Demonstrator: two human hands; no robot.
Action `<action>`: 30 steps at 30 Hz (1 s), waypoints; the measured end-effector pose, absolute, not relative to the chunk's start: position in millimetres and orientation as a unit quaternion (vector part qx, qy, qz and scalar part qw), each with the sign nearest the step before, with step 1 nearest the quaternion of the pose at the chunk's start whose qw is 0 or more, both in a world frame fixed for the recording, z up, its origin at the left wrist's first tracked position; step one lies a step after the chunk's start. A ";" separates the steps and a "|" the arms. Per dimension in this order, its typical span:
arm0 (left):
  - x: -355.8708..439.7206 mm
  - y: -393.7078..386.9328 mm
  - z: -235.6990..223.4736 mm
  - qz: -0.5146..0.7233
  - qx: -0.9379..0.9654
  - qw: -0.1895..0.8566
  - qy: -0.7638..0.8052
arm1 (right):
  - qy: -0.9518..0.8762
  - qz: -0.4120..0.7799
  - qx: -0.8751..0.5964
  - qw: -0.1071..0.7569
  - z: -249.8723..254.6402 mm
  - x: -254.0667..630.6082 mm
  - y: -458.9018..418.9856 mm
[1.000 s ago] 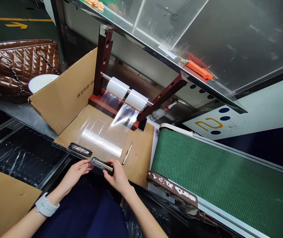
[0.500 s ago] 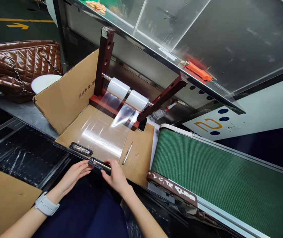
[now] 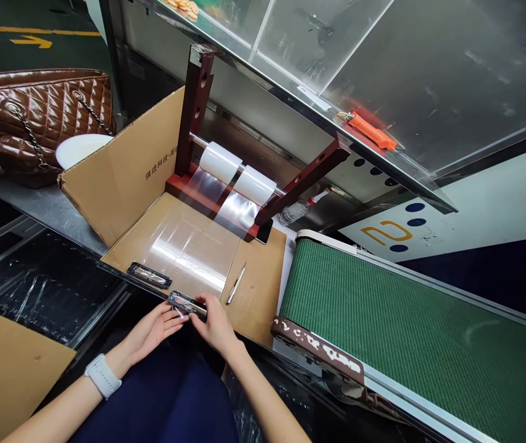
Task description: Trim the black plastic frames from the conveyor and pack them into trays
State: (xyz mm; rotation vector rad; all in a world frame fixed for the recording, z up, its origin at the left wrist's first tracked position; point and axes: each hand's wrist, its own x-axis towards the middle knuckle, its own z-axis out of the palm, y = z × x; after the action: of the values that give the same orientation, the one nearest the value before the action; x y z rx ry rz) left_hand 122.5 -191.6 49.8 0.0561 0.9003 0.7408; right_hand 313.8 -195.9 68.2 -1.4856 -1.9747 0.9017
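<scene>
My right hand [image 3: 216, 326] grips a narrow black frame [image 3: 189, 305] with a long window at its right end, thumb below and fingers above. At the frame's left end is my left hand [image 3: 156, 329], palm turned up. A small clear film piece [image 3: 179, 311] glints between its thumb and fingers, under the frame; where exactly it is pinched is hard to see. A second black frame [image 3: 149, 275] of the same kind lies on the clear sheet [image 3: 193, 252] near the table's front edge. A pen-like tool [image 3: 236, 283] lies on the cardboard to the right.
Behind stands a dark red holder [image 3: 193, 117] with two film rolls [image 3: 255, 184] on a rod. A cardboard flap [image 3: 124, 160] rises on the left, beside a brown bag [image 3: 36, 123]. A green conveyor belt [image 3: 405, 332] runs on the right. An orange-handled tool [image 3: 371, 130] lies on the upper shelf.
My left hand has turned palm up and moved right, its fingers now under the frame, where a glint of clear film shows. My right hand still holds the frame.
</scene>
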 end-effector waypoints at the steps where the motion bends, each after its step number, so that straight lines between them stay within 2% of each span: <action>1: 123.8 -191.5 47.2 0.358 0.024 0.827 0.432 | -0.728 0.330 -0.548 0.248 65.1 315.5 -195.3; 13: 133.2 -185.3 37.2 0.405 0.052 0.768 0.494 | -0.749 0.318 -0.530 0.237 27.9 326.1 -187.4; 21: 101.2 -192.2 43.8 0.407 0.111 0.747 0.514 | -0.735 0.295 -0.558 0.249 18.8 325.8 -189.5; 25: 87.9 -198.6 41.8 0.332 0.307 0.706 0.545 | -0.707 0.282 -0.579 0.292 29.8 318.7 -192.0; 30: 95.2 -210.5 42.3 0.238 0.554 0.618 0.504 | -0.672 0.293 -0.543 0.409 86.1 288.1 -197.3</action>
State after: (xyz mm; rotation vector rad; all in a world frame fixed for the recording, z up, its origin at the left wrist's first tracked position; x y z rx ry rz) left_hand 95.2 -210.5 42.3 1.2735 1.1606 0.5480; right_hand 288.1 -197.3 86.1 -1.3685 -1.6940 0.7376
